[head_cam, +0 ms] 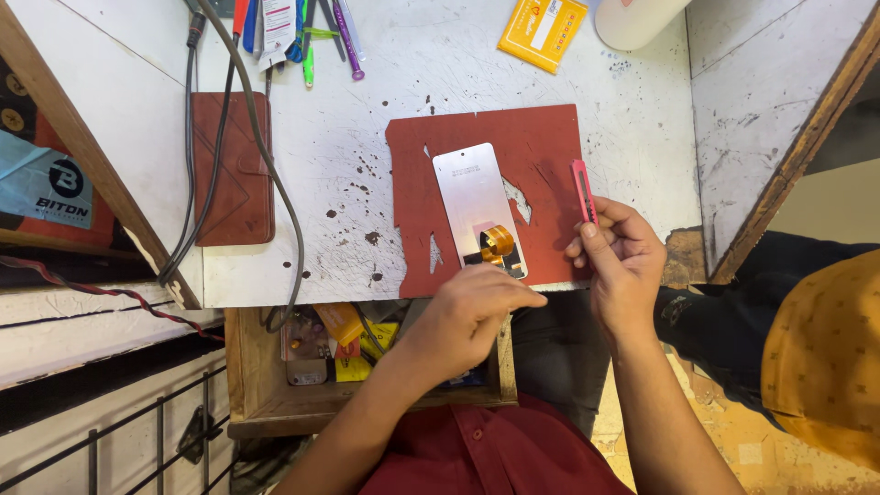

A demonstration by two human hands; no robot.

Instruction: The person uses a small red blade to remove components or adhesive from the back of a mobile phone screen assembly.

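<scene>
White workbench point(440, 82), red mat point(550, 137), left hand point(467, 316) curled by phone panel point(472, 197), right hand point(623, 257) gripping pink cutter point(581, 190)

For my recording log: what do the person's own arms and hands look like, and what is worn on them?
Both forearms are bare. The left hand and right hand wear no gloves, and no rings or watch show. No sleeve reaches the forearms. A dark red buttoned shirt covers the torso at the bottom of the view.

A silvery phone screen panel point(477, 206) lies flat, back up, on a red mat point(541, 137), with an orange ribbon cable point(498, 242) curling at its lower end. A slim pink cutter point(583, 191) is held upright just beside the mat's right edge.
</scene>
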